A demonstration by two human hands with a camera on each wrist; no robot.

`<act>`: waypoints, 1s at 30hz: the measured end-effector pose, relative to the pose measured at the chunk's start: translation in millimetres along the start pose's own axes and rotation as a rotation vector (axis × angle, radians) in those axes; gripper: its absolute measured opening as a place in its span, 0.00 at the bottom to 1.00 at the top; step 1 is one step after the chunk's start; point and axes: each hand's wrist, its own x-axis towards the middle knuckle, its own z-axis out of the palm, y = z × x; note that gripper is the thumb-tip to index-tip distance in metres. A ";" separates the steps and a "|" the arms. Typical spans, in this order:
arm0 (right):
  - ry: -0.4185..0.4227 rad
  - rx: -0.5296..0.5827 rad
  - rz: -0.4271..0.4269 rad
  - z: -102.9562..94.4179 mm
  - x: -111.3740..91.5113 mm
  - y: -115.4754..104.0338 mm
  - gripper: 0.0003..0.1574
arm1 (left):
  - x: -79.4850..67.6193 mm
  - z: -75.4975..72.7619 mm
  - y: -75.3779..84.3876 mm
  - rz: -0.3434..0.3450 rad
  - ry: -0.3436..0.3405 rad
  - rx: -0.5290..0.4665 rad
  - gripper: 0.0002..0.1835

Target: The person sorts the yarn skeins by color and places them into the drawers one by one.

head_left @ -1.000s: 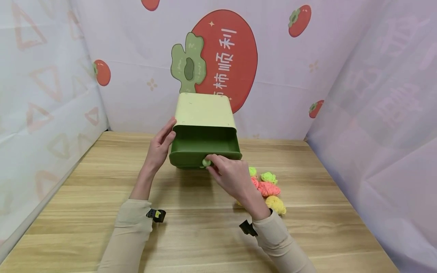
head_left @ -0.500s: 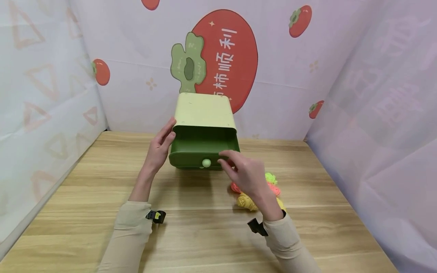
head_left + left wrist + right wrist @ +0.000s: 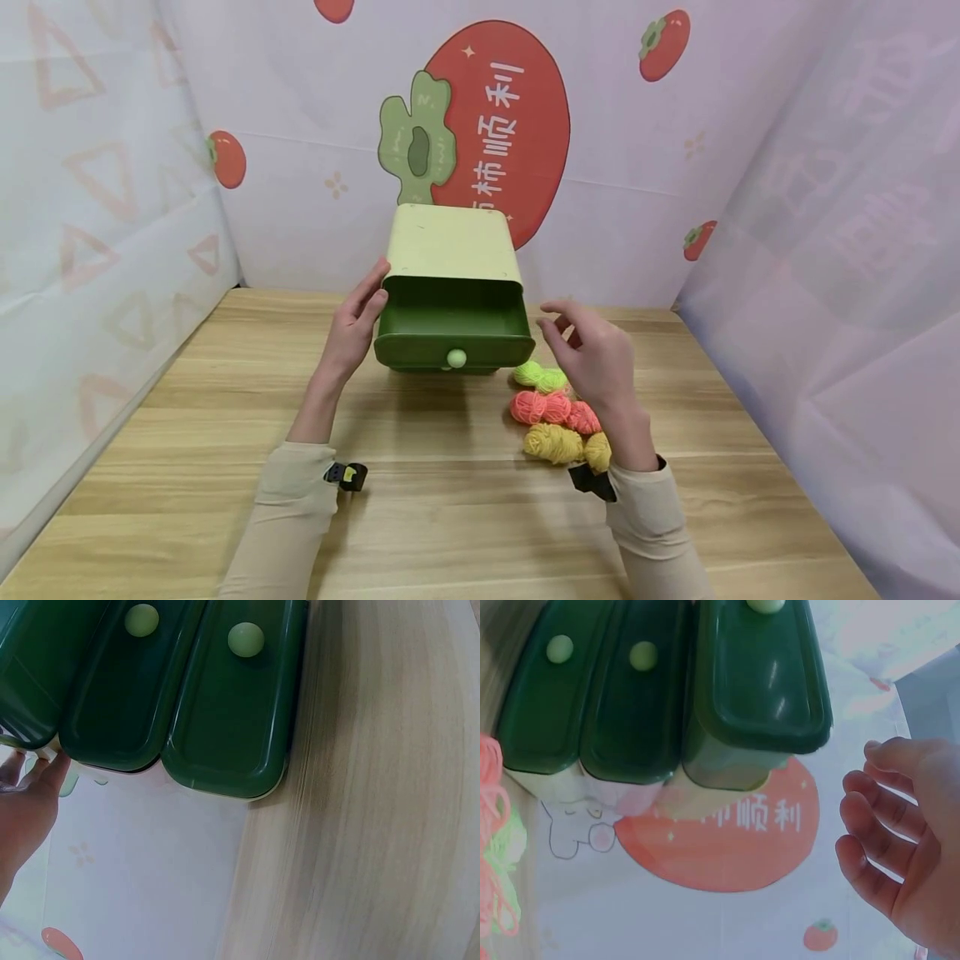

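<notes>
A small drawer cabinet [image 3: 453, 242] with a pale yellow top and green drawer fronts stands on the table. Its top drawer [image 3: 420, 350] is pulled out, and the part of its inside that shows holds nothing. My left hand [image 3: 352, 321] rests with extended fingers against the cabinet's left side. To the right of the drawer, my right hand [image 3: 596, 350] hovers in the air with loosely bent fingers, holding nothing. Below it lie yarn skeins: neon green [image 3: 540, 377], coral pink [image 3: 540, 407] and yellow [image 3: 553, 443]. The right wrist view shows the two lower drawers [image 3: 634, 705] pushed in.
A wooden table [image 3: 450, 517] carries everything. Behind the cabinet hangs a pale cloth backdrop with a large printed red persimmon [image 3: 517, 125]. Cloth walls [image 3: 840, 250] bound the table on the left and right.
My right hand has let go of the top drawer's round knob and moved right and up, uncovering more of the yarn. The left hand and the drawer stay in place.
</notes>
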 end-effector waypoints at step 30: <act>-0.385 -0.120 0.347 18.3 -7.6 42.7 0.21 | 0.4 0.0 -4.9 -0.001 0.005 0.020 0.27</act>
